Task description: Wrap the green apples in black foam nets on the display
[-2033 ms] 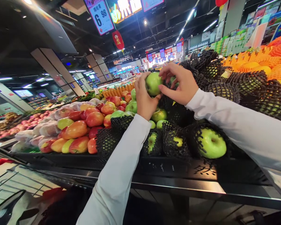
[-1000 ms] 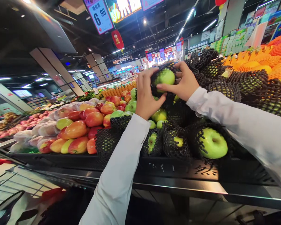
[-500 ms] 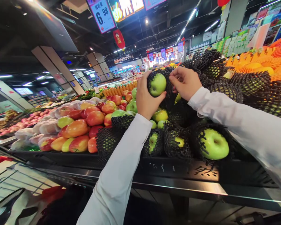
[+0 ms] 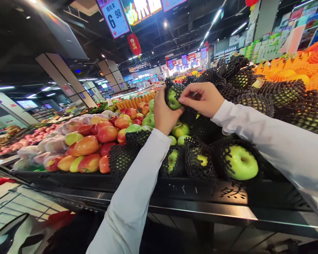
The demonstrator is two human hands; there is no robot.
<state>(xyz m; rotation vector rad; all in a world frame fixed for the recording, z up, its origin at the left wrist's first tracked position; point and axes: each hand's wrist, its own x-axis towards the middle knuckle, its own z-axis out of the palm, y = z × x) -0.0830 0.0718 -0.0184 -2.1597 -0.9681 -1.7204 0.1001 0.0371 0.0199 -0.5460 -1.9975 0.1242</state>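
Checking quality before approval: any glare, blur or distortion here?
All in the head view: glare on the silver metal shelf edge; yellow-white overhead sign looks washed out; round green apple in black mesh netting fairly clear; square grey pillar leaning, perhaps from lens distortion.

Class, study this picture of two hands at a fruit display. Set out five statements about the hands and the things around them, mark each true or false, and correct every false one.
1. The left hand holds a round green apple partly covered by black mesh netting. True.
2. The right hand is far away from that apple. False: it is right up against the apple's netted side.
3. Glossy red-and-yellow fruits are piled to the left of the hands. True.
4. The large, bright green apple at the front right is completely covered by netting. False: much of it shows bare.
5. Both arms are in long white sleeves. True.
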